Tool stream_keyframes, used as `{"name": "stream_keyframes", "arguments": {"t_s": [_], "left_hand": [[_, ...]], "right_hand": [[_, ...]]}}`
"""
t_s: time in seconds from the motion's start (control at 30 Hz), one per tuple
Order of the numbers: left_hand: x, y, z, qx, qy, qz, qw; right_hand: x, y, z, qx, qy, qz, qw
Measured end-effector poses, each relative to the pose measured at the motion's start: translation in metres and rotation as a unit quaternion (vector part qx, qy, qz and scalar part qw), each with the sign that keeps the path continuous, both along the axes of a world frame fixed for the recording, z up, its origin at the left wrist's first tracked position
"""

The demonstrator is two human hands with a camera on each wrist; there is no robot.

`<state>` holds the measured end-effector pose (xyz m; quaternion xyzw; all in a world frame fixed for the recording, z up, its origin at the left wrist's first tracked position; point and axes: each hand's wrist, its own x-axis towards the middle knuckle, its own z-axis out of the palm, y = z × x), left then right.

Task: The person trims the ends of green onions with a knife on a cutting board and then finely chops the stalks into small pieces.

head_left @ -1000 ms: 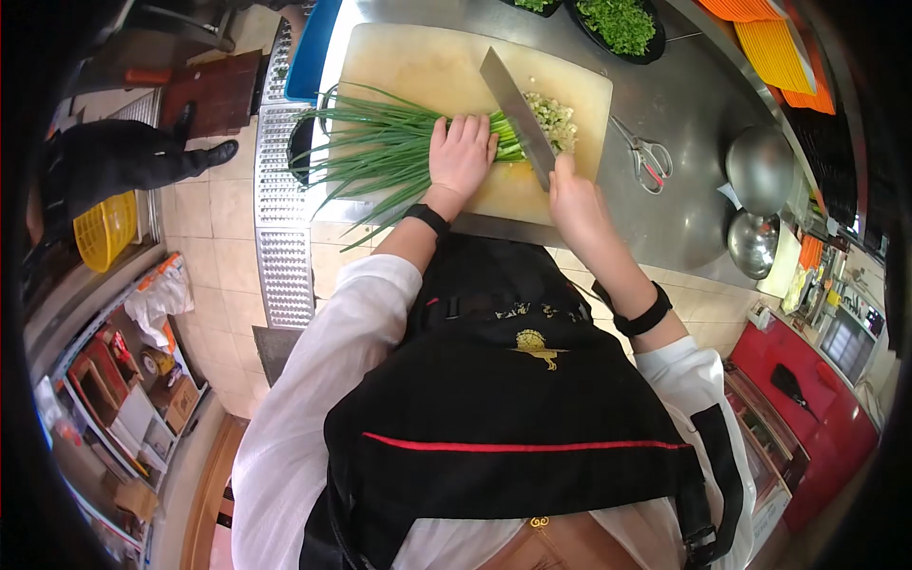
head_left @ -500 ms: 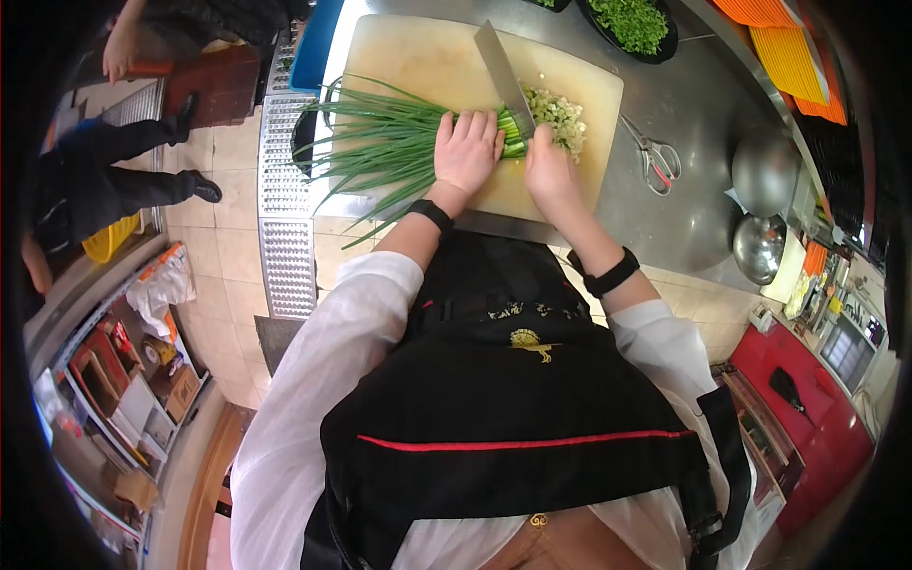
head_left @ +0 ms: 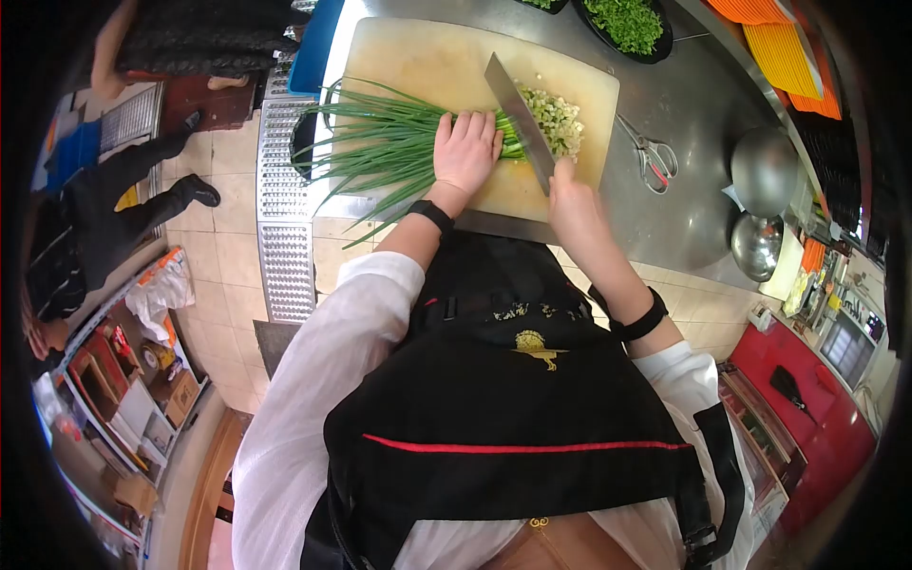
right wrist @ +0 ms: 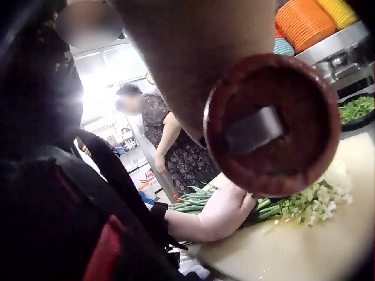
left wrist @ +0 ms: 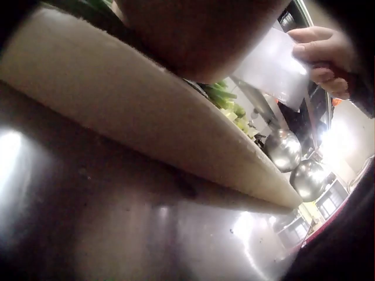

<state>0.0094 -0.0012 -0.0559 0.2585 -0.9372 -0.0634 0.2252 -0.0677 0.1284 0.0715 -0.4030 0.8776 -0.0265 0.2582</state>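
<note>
A bundle of green onions (head_left: pixel 380 133) lies across the pale cutting board (head_left: pixel 418 57), leaves to the left. The left hand (head_left: pixel 465 157) grips the bundle near its cut end, fingers curled over it. Held in the right hand (head_left: pixel 577 209) by its handle, a broad cleaver (head_left: pixel 518 114) stands between the bundle and a heap of chopped pieces (head_left: pixel 558 123). In the left wrist view the blade (left wrist: pixel 272 67) is above board level, the right hand (left wrist: pixel 328 55) behind it. The round handle end (right wrist: pixel 272 126) hides part of the board in the right wrist view.
Scissors (head_left: pixel 655 161) lie right of the board on the steel counter (head_left: pixel 674 104). Beyond are a black bowl of chopped greens (head_left: pixel 625 27) and two metal bowls (head_left: pixel 763 171). A blue bin (head_left: pixel 315 47) stands at the upper left; other people (head_left: pixel 119 190) are at the left.
Since half a second ago, the right hand and cleaver have shifted right and toward the body. The left hand has stayed on the bundle. People at the left have moved.
</note>
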Motion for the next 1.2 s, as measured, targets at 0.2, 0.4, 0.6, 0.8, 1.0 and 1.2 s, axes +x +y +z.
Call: {"name": "stream_keyframes", "arguments": {"t_s": [0.2, 0.4, 0.6, 0.8, 1.0, 1.2], "left_hand": [[0.000, 0.000, 0.000, 0.001, -0.004, -0.004, 1.000], [0.001, 0.001, -0.002, 0.007, -0.009, -0.001, 1.000], [0.000, 0.001, -0.003, -0.007, 0.002, 0.004, 1.000], [-0.001, 0.001, -0.002, 0.006, -0.008, 0.002, 1.000], [-0.001, 0.001, -0.003, 0.008, -0.016, 0.002, 1.000], [-0.001, 0.001, -0.005, 0.006, 0.000, 0.005, 1.000]], "right_hand": [[-0.003, -0.008, -0.033, -0.024, 0.002, -0.021, 0.999], [-0.010, -0.038, -0.063, -0.081, 0.016, -0.053, 0.995], [-0.012, -0.028, -0.014, -0.077, -0.012, -0.051, 0.996], [-0.002, -0.003, -0.009, -0.038, -0.015, -0.028, 0.999], [0.000, -0.005, -0.012, -0.015, -0.014, -0.017, 1.000], [-0.001, -0.038, -0.058, -0.065, -0.003, -0.052, 0.997]]}}
